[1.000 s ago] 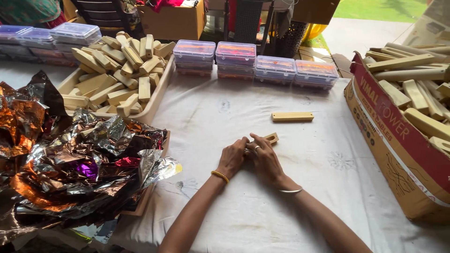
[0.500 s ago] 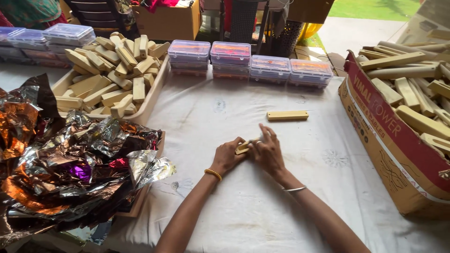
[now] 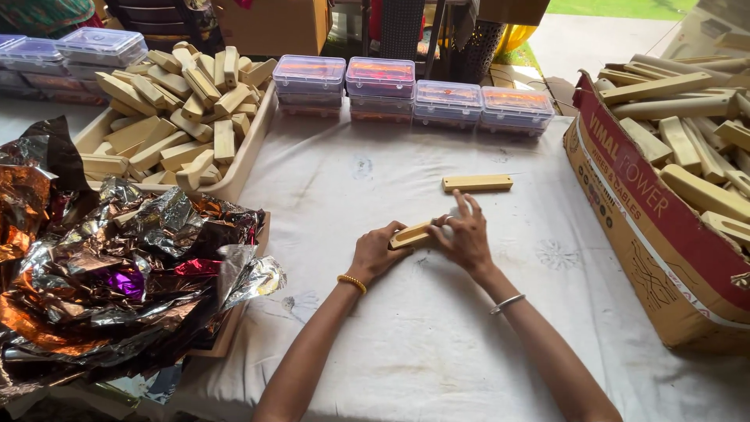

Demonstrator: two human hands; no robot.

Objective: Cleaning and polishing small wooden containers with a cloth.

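While spread across nearly the whole frame, a white cloth-covered table (image 3: 437,359) bore everything else. At the right edge, sat a big cardboard box (image 3: 648,258) with a red band, loaded with long pale wooden pieces (image 3: 687,148). Filling the lower left, lay a crumpled heap of metallic foil sheets (image 3: 109,273), silver, copper and purple. Above that, in the upper left, stood a shallow tray (image 3: 246,160) piled with short wooden blocks (image 3: 176,101). Along the top centre, ran a row of clear plastic lidded boxes (image 3: 406,90), with more of the same in the top left corner. Just above centre, lay a single wooden bar (image 3: 477,183) alone on the cloth, near but apart from the hands. At centre, both hands met on a small wooden block (image 3: 412,234): left hand (image 3: 375,254), with a beaded bangle, curled its fingers around the block's near end; right hand (image 3: 467,238), with a thin metal bangle, pinched the other end with the thumb while the remaining fingers fanned upward.
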